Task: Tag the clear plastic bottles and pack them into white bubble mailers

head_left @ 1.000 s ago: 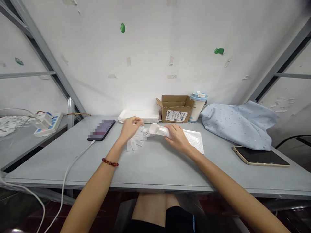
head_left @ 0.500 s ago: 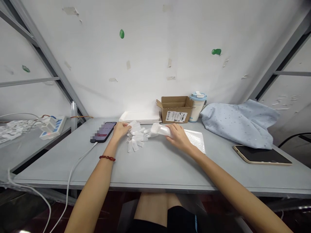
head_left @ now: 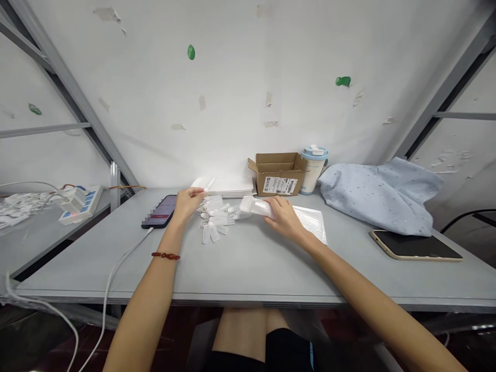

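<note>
My left hand is raised a little above the table, with thumb and fingers pinched on a small translucent plastic piece. Just beneath it lies a loose pile of similar frosted, tab-shaped pieces. My right hand is closed around a clear plastic stack of what look like the same flat pieces, its left end beside the pile. The fingers hide part of this stack. Under the right wrist rests a white bubble mailer.
Behind the pile sits a stack of white envelopes. An open cardboard box and a lidded cup stand against the wall. A plugged-in phone is at left; a blue cloth and another phone are at right.
My left hand has lifted from the pile, moving up and slightly left with one plastic piece. My right hand keeps its hold on the stack in about the same place.
</note>
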A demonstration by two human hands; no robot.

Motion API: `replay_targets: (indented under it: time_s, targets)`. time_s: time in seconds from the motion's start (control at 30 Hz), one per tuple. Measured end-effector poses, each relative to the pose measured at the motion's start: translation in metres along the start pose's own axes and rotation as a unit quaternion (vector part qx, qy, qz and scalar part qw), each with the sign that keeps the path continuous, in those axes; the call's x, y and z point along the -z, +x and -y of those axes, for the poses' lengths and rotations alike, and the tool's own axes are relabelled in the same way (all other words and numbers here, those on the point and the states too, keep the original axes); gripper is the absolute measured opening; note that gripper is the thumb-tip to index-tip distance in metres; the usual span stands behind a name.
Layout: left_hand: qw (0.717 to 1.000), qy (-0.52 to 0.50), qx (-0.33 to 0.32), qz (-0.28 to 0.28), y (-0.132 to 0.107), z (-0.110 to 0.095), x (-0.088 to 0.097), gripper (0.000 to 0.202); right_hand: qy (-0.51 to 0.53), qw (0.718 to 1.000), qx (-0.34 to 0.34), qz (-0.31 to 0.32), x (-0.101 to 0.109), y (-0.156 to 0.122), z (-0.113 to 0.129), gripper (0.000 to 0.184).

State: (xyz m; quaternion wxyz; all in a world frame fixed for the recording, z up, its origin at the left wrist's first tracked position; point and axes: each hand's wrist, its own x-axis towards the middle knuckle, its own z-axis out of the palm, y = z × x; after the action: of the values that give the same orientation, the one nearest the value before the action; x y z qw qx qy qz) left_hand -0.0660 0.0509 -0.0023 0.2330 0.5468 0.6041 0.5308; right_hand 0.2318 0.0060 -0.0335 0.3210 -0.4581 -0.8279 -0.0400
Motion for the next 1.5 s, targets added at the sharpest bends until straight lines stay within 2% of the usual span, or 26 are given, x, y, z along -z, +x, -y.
replay_targets:
  time_s: [0.07,0.17,0.27,0.5,0.67,0.87,0.93,1.07,1.1,1.17,1.3,1.37,1.5]
  targets:
    - [0.997,-0.033,-0.008,0.062,-0.01,-0.015,-0.001,0.035,0.0,1.0,-0.004,0.004,0.0,0.0,0.0,0.037]
    - [0.981,-0.04,-0.035,0.189,-0.023,-0.031,-0.005,0.032,-0.003,1.0,-0.007,0.006,0.001,0.0,-0.001,0.037]
    - [0.966,-0.024,-0.063,0.249,-0.031,-0.036,-0.014,0.025,-0.012,1.0,-0.005,0.005,0.0,0.0,-0.001,0.037]
    - [0.961,-0.046,-0.089,0.258,-0.044,-0.037,-0.038,0.019,0.011,1.0,0.017,0.023,-0.001,0.0,0.007,0.038]
    - [0.95,-0.086,-0.066,0.293,-0.054,-0.041,-0.047,0.016,0.02,0.999,0.032,0.028,-0.001,-0.001,0.011,0.036]
    - [0.951,-0.113,-0.048,0.284,-0.062,-0.041,-0.057,0.016,0.031,0.997,0.059,0.031,-0.002,-0.002,0.013,0.036]
    - [0.958,-0.092,-0.058,0.266,-0.063,-0.041,-0.058,0.019,0.035,0.997,0.062,0.028,-0.001,-0.002,0.014,0.035]
    - [0.98,-0.002,-0.104,0.168,-0.058,-0.043,-0.054,0.035,0.04,0.997,0.066,0.01,0.001,-0.001,0.015,0.034]
    - [0.982,0.005,-0.106,0.157,-0.057,-0.044,-0.053,0.042,0.04,0.997,0.069,0.003,0.002,-0.001,0.015,0.033]
    - [0.977,-0.014,-0.084,0.197,-0.056,-0.045,-0.048,0.049,0.041,0.996,0.081,-0.011,0.003,-0.001,0.015,0.032]
    - [0.927,-0.071,0.004,0.368,-0.057,-0.046,-0.043,0.042,0.049,0.99,0.132,-0.031,0.002,-0.003,0.017,0.029]
    - [0.918,-0.08,0.026,0.388,-0.058,-0.045,-0.043,0.034,0.058,0.986,0.154,-0.034,0.001,-0.003,0.019,0.029]
    - [0.926,-0.073,0.04,0.368,-0.06,-0.044,-0.045,0.023,0.058,0.984,0.163,-0.04,-0.001,-0.004,0.022,0.032]
